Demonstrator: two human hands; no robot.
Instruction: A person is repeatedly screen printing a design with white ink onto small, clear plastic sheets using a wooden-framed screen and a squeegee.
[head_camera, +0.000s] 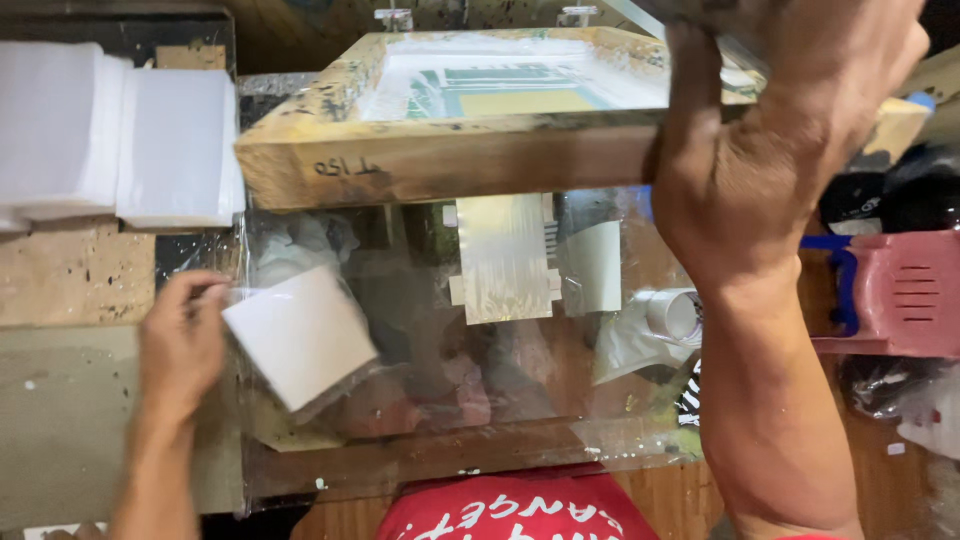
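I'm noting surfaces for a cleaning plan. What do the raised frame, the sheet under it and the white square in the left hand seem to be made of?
Screen frame: bare wood, unfinished, grain showing, ink-speckled.
Base sheet: likely glass or clear plastic; glossy, things visible through it.
White square, pinched by the left hand: probably paper or thin card, matte, flat.
The right hand grips the frame.

A print workshop: ink-stained wooden screen frame (440, 150), glass plate (450, 400), stacked white sheets (110, 130).
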